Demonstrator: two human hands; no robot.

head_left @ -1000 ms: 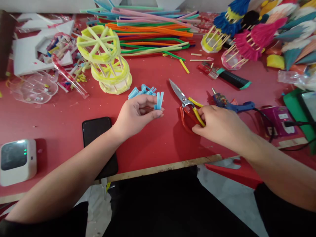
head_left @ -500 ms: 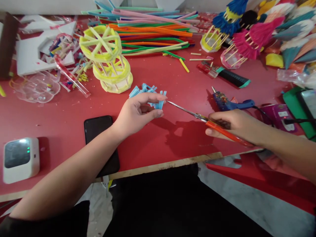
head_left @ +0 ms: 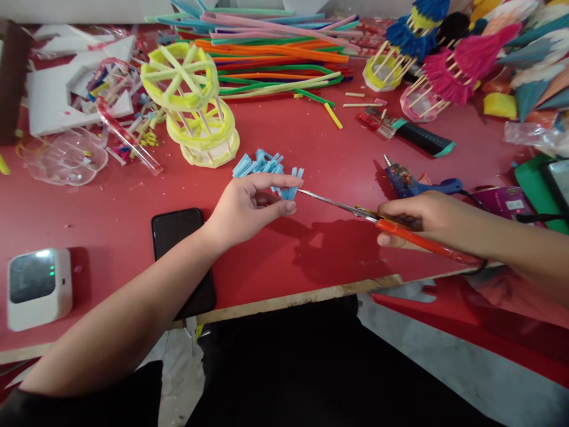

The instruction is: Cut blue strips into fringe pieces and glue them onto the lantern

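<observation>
text: none readable | purple box point(head_left: 498, 201): white patch, any print too small to tell

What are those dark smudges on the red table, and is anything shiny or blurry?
Head view: a shadow on the red table below the scissors and right hand, another beside the white device; head view: a bright white patch on its screen, maybe glare; head view: the teal cones at upper right look slightly soft.
</observation>
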